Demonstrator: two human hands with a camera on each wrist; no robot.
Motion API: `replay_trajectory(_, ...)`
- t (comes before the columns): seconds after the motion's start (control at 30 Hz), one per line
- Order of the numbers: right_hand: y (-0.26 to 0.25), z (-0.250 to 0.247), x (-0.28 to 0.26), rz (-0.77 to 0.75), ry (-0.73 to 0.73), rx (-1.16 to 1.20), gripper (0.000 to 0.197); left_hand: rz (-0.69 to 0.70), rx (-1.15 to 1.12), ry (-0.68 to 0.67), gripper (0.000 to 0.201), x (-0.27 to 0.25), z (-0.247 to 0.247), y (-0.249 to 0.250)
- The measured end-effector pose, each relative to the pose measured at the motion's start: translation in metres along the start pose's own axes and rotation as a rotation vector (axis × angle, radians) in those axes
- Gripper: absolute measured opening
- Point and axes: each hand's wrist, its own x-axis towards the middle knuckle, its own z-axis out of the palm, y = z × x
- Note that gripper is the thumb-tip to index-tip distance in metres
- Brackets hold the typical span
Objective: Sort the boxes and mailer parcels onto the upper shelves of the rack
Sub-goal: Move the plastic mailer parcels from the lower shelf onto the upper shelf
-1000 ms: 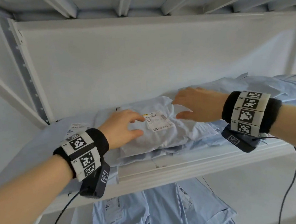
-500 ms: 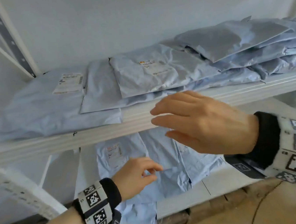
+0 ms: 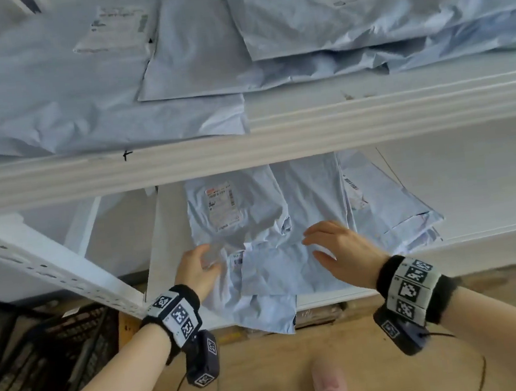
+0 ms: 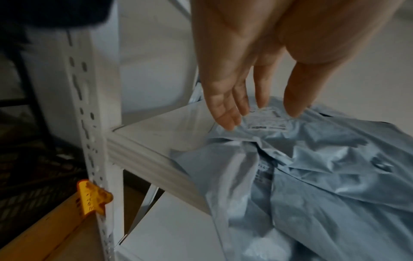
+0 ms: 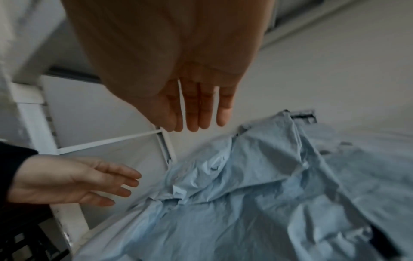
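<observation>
Several pale blue mailer parcels [image 3: 273, 235] lie heaped on the lower shelf [image 3: 473, 192] of the white rack. My left hand [image 3: 203, 261] hovers open just over the left edge of the heap, near a labelled mailer [image 4: 266, 120]. My right hand [image 3: 322, 246] is open above the middle of the heap, fingers straight, holding nothing; it also shows in the right wrist view [image 5: 196, 114]. More blue mailers [image 3: 312, 24] lie overlapped on the upper shelf [image 3: 369, 113].
A white perforated upright [image 3: 51, 268] of the rack slants at the left, with a yellow clip [image 4: 92, 196] on it. A black plastic crate [image 3: 38, 361] stands on the wooden floor [image 3: 285, 377] at the lower left. One mailer corner [image 3: 276, 317] hangs over the shelf's front edge.
Both hands have left the mailers on the upper shelf and come down to the heap on the lower shelf. The head view has tilted downward.
</observation>
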Motion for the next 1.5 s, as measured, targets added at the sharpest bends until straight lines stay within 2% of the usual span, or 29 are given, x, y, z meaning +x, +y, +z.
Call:
replay_trajectory(0.1,0.016,0.021,0.031,0.135,-0.045,0.113,0.032,-0.129,-0.031,0.059,0.057,0.022,0.004,-0.01)
replay_trajectory(0.23,0.03,0.034,0.072,0.29,-0.067,0.242,0.04,-0.263,-0.088,0.123,0.049,0.054,0.004,-0.013)
replay_trajectory(0.3,0.037,0.039,0.092,0.379,-0.072,0.316,0.045,-0.326,-0.149,0.121,0.054,0.069,0.005,-0.014)
replay_trajectory(0.4,0.047,0.044,0.114,0.501,-0.083,0.436,0.048,-0.383,-0.202,0.115,0.065,0.085,0.005,-0.015)
replay_trajectory(0.5,0.056,0.048,0.128,0.573,-0.06,0.545,0.05,-0.408,-0.199,0.116,0.061,0.095,0.006,-0.012)
replay_trajectory(0.63,0.061,0.047,0.142,0.625,-0.102,0.816,0.052,-0.408,-0.233,0.086,0.045,0.1,0.007,-0.005)
replay_trajectory(0.8,0.061,0.031,0.147,0.622,-0.086,0.948,0.026,-0.431,-0.4,0.069,0.031,0.088,0.002,0.009)
replay_trajectory(0.93,0.067,0.02,0.132,0.644,-0.155,1.098,0.02,-0.403,-0.474,-0.069,0.043,0.06,0.002,0.012)
replay_trajectory(1.0,0.073,0.016,0.12,0.619,-0.241,1.11,0.023,-0.36,-0.509,-0.121,0.049,0.046,0.005,0.009)
replay_trajectory(1.1,0.083,0.011,0.106,0.562,-0.356,1.086,0.022,-0.34,-0.547,-0.127,0.053,0.026,0.013,0.005)
replay_trajectory(1.2,0.09,0.009,0.107,0.594,-0.352,1.114,0.024,-0.328,-0.465,-0.143,0.056,0.01,0.023,0.001)
replay_trajectory(1.33,0.097,0.01,0.116,0.64,-0.361,1.118,0.034,-0.299,-0.383,-0.171,0.046,-0.004,0.033,-0.001)
replay_trajectory(1.4,0.098,0.011,0.117,0.636,-0.4,1.08,0.034,-0.286,-0.444,-0.203,0.045,-0.008,0.036,0.001)
replay_trajectory(1.5,0.095,0.007,0.112,0.618,-0.425,1.073,0.035,-0.318,-0.66,-0.256,0.032,-0.008,0.036,0.005)
